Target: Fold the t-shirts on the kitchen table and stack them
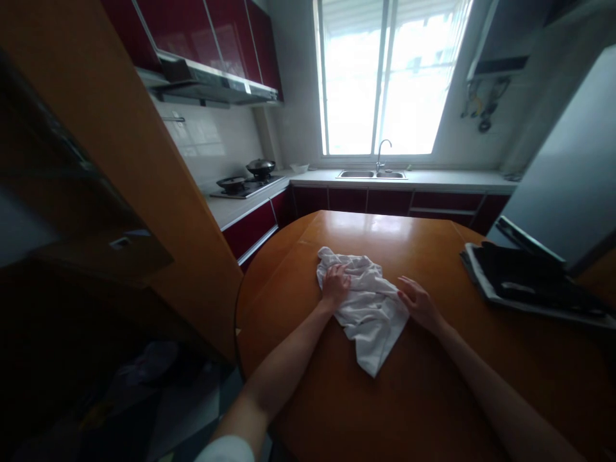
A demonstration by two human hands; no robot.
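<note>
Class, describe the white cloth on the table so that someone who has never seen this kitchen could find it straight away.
Start at the round wooden table in front of the window. The white cloth lies crumpled near its middle, with the left hand pressed on it and the right hand at its edge. It is the only pale, soft thing there; the pile at the right is dark.

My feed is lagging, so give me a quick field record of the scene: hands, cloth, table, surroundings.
left hand: palm down on the cloth's left part, fingers curled
right hand: open, flat at the cloth's right edge
cloth: white, crumpled, lying on the table
table: round, wooden, glossy
tray: dark, at the table's right edge
sink: under the window, tap above it
stove: left counter, two pans on it
</note>
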